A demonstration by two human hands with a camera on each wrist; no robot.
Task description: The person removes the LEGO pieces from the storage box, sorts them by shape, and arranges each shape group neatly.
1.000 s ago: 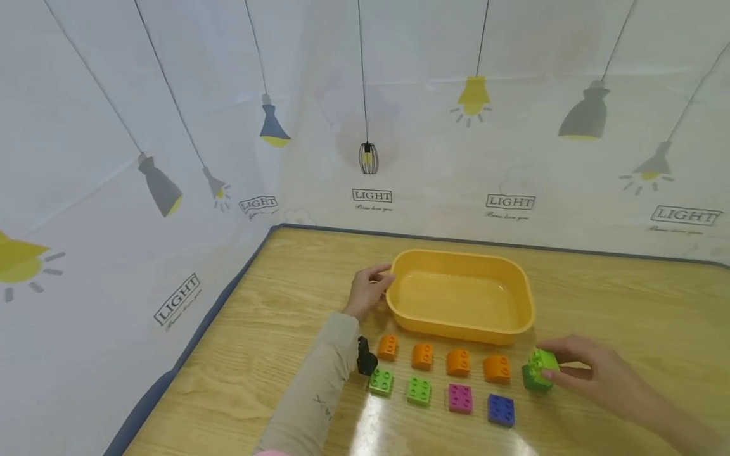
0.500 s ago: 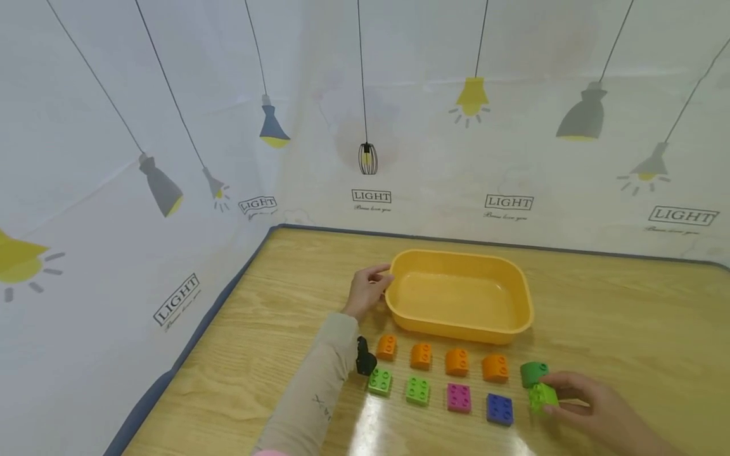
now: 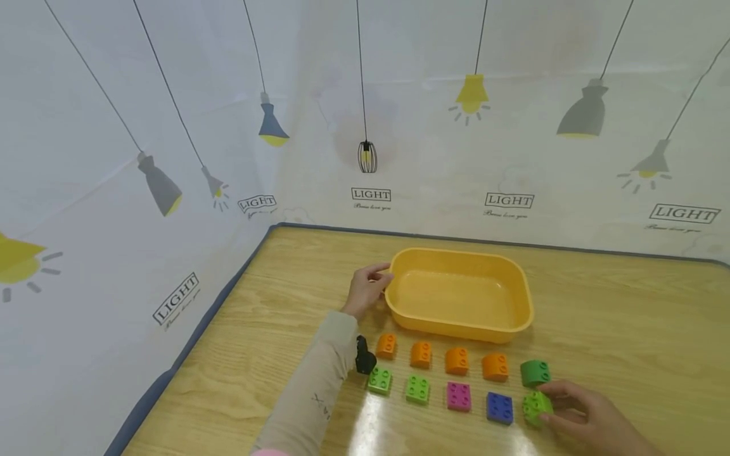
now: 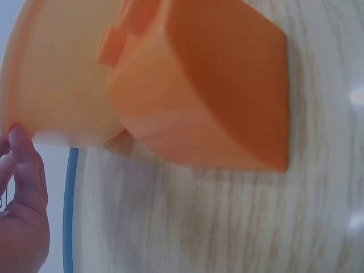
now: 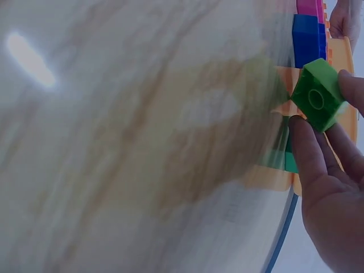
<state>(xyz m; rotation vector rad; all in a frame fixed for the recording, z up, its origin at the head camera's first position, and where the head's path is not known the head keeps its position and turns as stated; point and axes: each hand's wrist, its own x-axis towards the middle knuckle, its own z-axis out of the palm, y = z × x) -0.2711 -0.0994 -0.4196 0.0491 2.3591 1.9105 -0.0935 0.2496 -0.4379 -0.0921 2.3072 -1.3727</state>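
My right hand [image 3: 593,415] pinches a light green toy brick [image 3: 537,406] between thumb and fingers at the right end of the front row. In the right wrist view this brick [image 5: 319,95] is tilted, its hollow underside showing. A dark green curved brick [image 3: 535,373] lies just behind it, a blue brick [image 3: 500,408] to its left. My left hand [image 3: 366,292] touches the left end of a yellow plastic tray [image 3: 459,330] with its fingertips at the rim. In the left wrist view the fingertips [image 4: 21,139] meet the tray's side.
Several orange curved bricks [image 3: 457,361] line up before the tray. The front row also has two light green bricks [image 3: 418,389] and a pink brick [image 3: 459,396]. A black object [image 3: 365,356] sits by my left sleeve. A printed sheet [image 3: 433,158] rises behind the wooden table [image 3: 296,266].
My right hand has carried the light green brick from over the dark green one toward me, to the front row's right end, and turned it slightly. My left hand stays at the tray.
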